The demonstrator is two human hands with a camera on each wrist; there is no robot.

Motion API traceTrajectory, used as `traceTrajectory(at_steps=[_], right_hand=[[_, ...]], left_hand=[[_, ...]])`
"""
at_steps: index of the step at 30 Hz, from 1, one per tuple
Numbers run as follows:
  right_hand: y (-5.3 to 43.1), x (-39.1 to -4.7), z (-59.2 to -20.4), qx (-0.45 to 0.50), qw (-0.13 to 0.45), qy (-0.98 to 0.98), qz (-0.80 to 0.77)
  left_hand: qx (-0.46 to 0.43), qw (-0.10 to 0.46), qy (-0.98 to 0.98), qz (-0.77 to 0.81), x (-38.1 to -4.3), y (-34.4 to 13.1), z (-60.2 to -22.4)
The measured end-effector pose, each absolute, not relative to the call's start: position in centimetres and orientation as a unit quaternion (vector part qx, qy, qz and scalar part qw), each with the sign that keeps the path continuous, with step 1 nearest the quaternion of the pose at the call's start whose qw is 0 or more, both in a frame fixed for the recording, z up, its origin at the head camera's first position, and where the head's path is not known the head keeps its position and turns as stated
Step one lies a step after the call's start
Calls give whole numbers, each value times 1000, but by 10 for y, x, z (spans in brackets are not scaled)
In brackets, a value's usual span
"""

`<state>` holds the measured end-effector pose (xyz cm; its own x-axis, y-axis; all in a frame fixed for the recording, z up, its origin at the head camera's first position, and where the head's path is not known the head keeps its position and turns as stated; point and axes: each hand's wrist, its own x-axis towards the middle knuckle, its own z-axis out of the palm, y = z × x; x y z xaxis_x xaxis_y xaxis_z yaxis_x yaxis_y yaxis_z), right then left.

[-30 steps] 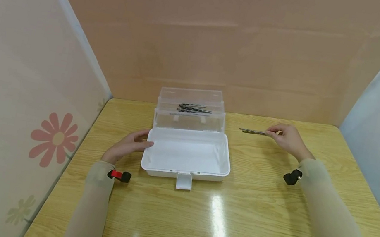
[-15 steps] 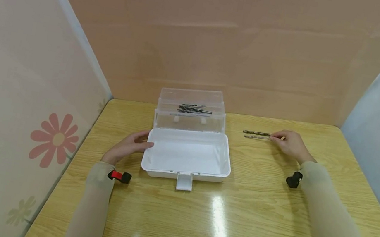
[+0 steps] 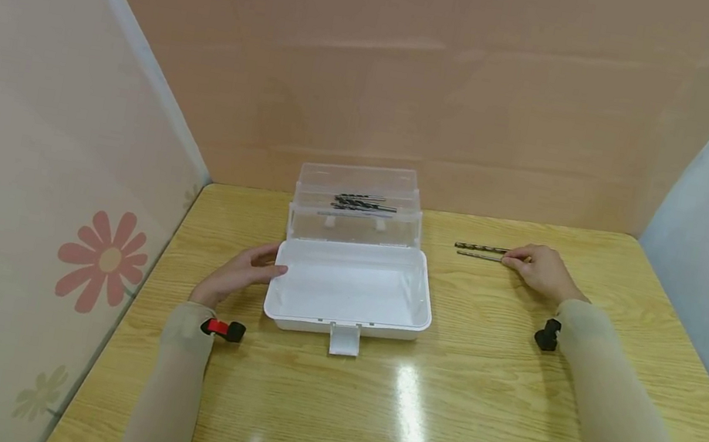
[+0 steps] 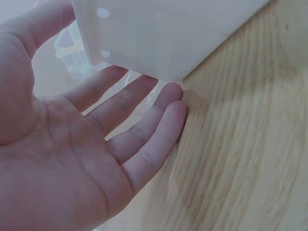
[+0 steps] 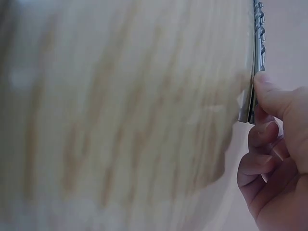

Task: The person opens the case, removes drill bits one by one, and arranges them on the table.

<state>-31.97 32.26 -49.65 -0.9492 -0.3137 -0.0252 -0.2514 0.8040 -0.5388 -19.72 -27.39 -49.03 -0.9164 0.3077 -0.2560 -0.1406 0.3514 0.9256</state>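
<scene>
An open white plastic storage box (image 3: 351,291) with clear tiered trays (image 3: 353,230) stands at the table's middle. My left hand (image 3: 242,272) holds its left wall, thumb over the rim and fingers at the outer side; the left wrist view shows those fingertips against the box's lower corner. To the box's right, my right hand (image 3: 543,271) pinches the shank of a thin drill bit (image 3: 478,256) close over the table. A thicker dark drill bit (image 3: 482,248) lies just behind it, its right end hidden by the fingers. In the right wrist view, thumb and index meet at a spiral bit (image 5: 260,33).
Several dark drill bits (image 3: 364,205) lie in a clear tray. The box's latch (image 3: 345,340) hangs toward the front. The wooden table (image 3: 493,401) ends at a tan backdrop (image 3: 418,91), with a flowered cloth (image 3: 50,147) on the left and another cloth on the right.
My right hand has lowered slightly and shifted right; the two drill bits, close together in its fingers earlier, are now spread apart. My left hand and the box have stayed put.
</scene>
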Motion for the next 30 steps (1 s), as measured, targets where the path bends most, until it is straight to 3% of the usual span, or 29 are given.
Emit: traceTrajectory(at_steps=[30], right_hand=[[320,-318,-496,-125,40,951,-279]], left_hand=[[45,206,797,566,-197,-275,-490]])
